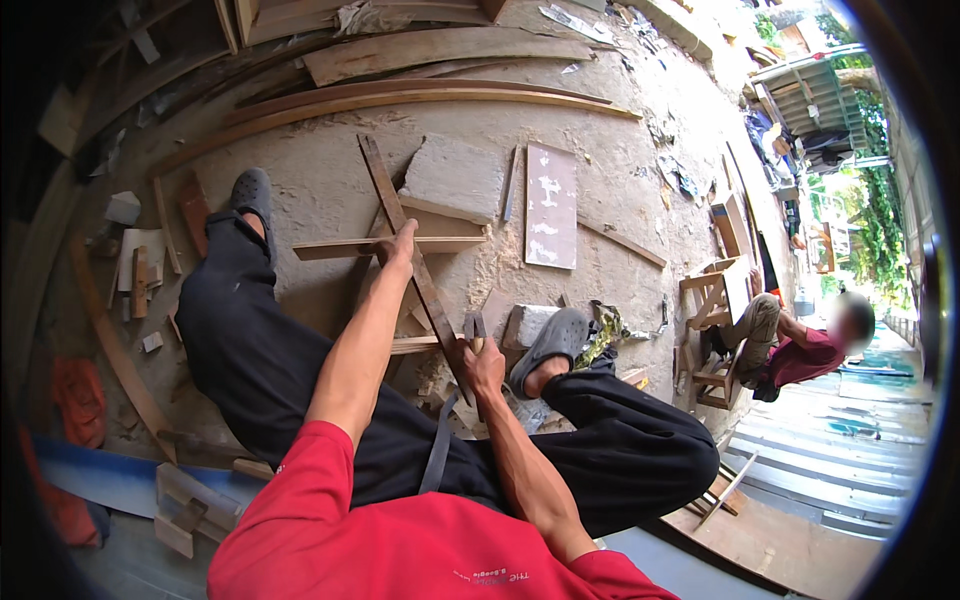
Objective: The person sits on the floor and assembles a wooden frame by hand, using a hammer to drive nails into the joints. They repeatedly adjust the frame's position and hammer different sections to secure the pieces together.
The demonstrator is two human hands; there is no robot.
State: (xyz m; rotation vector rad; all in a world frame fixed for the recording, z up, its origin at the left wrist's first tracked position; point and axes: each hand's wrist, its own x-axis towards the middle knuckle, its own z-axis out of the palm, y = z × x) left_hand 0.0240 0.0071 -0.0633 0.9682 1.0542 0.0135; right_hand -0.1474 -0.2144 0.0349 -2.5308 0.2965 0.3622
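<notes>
Spanning left hand [397,247] and right hand [484,366], strip [432,297] slants.

Left arm: reaches up and slightly right from the torso, fairly straight; left forearm [362,335] bare, wrist about in line with it. Left hand [398,247] farther out, fingers curled in a grip, some hidden. Right arm: elbow bent, right forearm [525,450] angled up-left; right hand [484,367] nearer the body, closed up. Hands well apart. Legs spread: left leg [250,330] out left, right leg [630,435] folded, knee out right.
</notes>
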